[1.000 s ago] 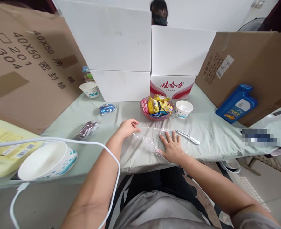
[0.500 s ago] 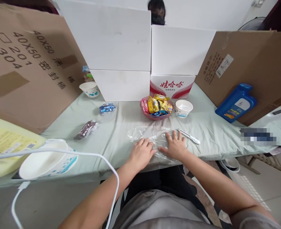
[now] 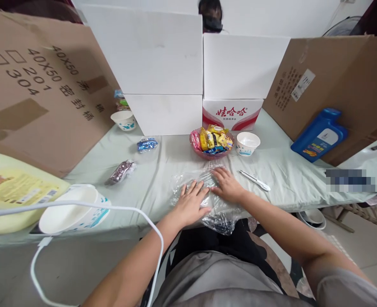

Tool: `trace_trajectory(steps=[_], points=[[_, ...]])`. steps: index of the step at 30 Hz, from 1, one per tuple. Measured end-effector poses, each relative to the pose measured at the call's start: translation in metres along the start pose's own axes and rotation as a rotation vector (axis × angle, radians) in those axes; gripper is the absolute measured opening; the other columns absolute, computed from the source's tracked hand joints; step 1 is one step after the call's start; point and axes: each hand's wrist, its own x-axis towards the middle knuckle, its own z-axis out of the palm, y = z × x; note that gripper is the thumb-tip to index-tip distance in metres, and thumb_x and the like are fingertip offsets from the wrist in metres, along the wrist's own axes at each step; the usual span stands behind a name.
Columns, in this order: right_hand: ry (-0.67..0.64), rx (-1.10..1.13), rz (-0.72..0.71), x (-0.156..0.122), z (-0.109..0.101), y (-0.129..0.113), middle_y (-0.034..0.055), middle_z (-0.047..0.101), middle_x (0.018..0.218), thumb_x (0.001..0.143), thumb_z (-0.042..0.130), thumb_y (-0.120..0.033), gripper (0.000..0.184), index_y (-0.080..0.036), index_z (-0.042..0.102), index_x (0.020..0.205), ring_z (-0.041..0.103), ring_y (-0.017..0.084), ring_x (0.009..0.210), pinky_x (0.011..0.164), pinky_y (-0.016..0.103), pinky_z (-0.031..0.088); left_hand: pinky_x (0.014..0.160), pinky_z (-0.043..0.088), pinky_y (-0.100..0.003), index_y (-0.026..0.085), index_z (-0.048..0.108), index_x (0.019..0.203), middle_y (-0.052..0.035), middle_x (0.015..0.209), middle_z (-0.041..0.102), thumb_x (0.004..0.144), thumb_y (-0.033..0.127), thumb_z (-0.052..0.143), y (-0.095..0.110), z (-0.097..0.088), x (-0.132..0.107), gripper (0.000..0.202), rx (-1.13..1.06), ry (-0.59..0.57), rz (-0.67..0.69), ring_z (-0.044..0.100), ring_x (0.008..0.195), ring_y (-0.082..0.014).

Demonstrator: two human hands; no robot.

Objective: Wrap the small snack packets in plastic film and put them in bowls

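Observation:
A crumpled clear plastic bag lies at the table's front edge, part of it hanging over. My left hand rests flat on it, fingers spread. Just to the right, my right hand also presses on the plastic, its fingers stretched out toward the upper left. Beyond the hands stands a pink bowl filled with wrapped snacks. A white utility knife or pen-like tool lies to the right of my right hand, touching neither hand.
Paper bowls stand at right, back left and front left. A white cable crosses the left front. Wrapped snacks lie left. A blue bottle leans right. White boxes line the back; a person's head shows behind.
My right hand has slid left and away from me, closer to my left hand. More of the plastic now bunches over the front edge. The view has shifted slightly.

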Motion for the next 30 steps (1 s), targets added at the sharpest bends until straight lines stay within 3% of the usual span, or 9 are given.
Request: trace_trajectory(steps=[3, 7, 11, 14, 16, 19, 24, 27, 30], points=[[-0.106, -0.148, 0.2, -0.008, -0.001, 0.023, 0.0145, 0.027, 0.157, 0.089, 0.043, -0.064, 0.08, -0.012, 0.032, 0.15, 0.016, 0.034, 0.146, 0.117, 0.052, 0.017, 0.114, 0.021, -0.061, 0.03, 0.043, 0.143, -0.0084, 0.155, 0.034, 0.087, 0.047, 0.057, -0.028, 0.004, -0.023, 0.061, 0.03, 0.036, 0.028, 0.024, 0.145, -0.0335], [-0.178, -0.212, 0.257, -0.014, -0.003, 0.03, 0.0075, 0.019, 0.161, 0.089, 0.033, -0.07, 0.083, -0.019, 0.024, 0.154, 0.009, 0.034, 0.147, 0.116, 0.053, 0.012, 0.111, 0.034, -0.055, 0.029, 0.048, 0.14, -0.0088, 0.151, 0.041, 0.088, 0.047, 0.055, -0.066, 0.004, -0.064, 0.055, 0.068, 0.162, -0.002, 0.034, 0.141, -0.0317], [-0.17, -0.206, 0.268, -0.012, -0.001, 0.026, 0.0065, 0.018, 0.161, 0.09, 0.03, -0.069, 0.081, -0.019, 0.024, 0.153, 0.009, 0.034, 0.147, 0.116, 0.053, 0.011, 0.102, 0.046, -0.049, 0.026, 0.068, 0.111, -0.0075, 0.128, 0.063, 0.089, 0.035, 0.055, -0.082, -0.002, -0.1, 0.027, 0.022, 0.306, -0.003, 0.053, 0.125, -0.0287], [-0.167, -0.204, 0.27, -0.01, 0.001, 0.025, 0.0068, 0.018, 0.161, 0.09, 0.03, -0.068, 0.08, -0.018, 0.025, 0.153, 0.009, 0.034, 0.147, 0.116, 0.053, 0.012, 0.099, 0.049, -0.044, 0.025, 0.068, 0.092, -0.0066, 0.11, 0.07, 0.089, 0.03, 0.056, -0.071, -0.006, -0.11, 0.014, -0.046, 0.452, 0.007, 0.061, 0.112, -0.0249], [-0.167, -0.207, 0.271, -0.009, 0.002, 0.025, 0.0073, 0.019, 0.161, 0.091, 0.031, -0.067, 0.08, -0.018, 0.025, 0.153, 0.009, 0.034, 0.147, 0.116, 0.054, 0.012, 0.101, 0.047, -0.044, 0.022, 0.065, 0.105, -0.0087, 0.118, 0.066, 0.087, 0.031, 0.059, -0.057, -0.005, -0.104, 0.021, -0.062, 0.472, 0.027, 0.058, 0.117, -0.0255], [-0.173, -0.211, 0.271, -0.009, 0.0, 0.025, 0.0081, 0.019, 0.161, 0.091, 0.031, -0.066, 0.079, -0.017, 0.025, 0.153, 0.01, 0.034, 0.147, 0.115, 0.055, 0.013, 0.103, 0.044, -0.047, 0.021, 0.057, 0.124, -0.0107, 0.127, 0.061, 0.084, 0.03, 0.062, -0.037, -0.001, -0.086, 0.041, -0.045, 0.403, 0.063, 0.053, 0.122, -0.0278], [-0.184, -0.221, 0.249, -0.012, -0.008, 0.028, 0.0066, 0.022, 0.16, 0.091, 0.032, -0.066, 0.076, -0.022, 0.027, 0.152, 0.013, 0.034, 0.147, 0.115, 0.056, 0.013, 0.083, 0.048, -0.037, 0.022, 0.068, 0.091, -0.0033, 0.083, 0.067, 0.091, 0.017, 0.051, -0.016, 0.001, -0.077, 0.017, -0.086, 0.299, 0.193, 0.062, 0.085, -0.0193], [-0.216, -0.23, 0.274, -0.011, -0.015, 0.028, 0.0068, 0.024, 0.159, 0.091, 0.036, -0.064, 0.075, -0.021, 0.028, 0.152, 0.015, 0.035, 0.146, 0.114, 0.058, 0.015, 0.074, 0.048, -0.033, 0.021, 0.067, 0.083, -0.0007, 0.076, 0.067, 0.088, 0.019, 0.058, -0.013, -0.007, -0.088, 0.01, -0.146, 0.155, 0.284, 0.062, 0.076, -0.0168], [-0.24, -0.237, 0.3, -0.005, -0.025, 0.022, 0.0082, 0.029, 0.157, 0.091, 0.044, -0.06, 0.071, -0.02, 0.036, 0.149, 0.018, 0.038, 0.144, 0.112, 0.061, 0.018, 0.075, 0.048, -0.034, 0.021, 0.067, 0.083, -0.0007, 0.076, 0.069, 0.089, 0.026, 0.059, -0.016, -0.02, -0.087, 0.011, -0.219, 0.207, 0.279, 0.063, 0.075, -0.0168]])
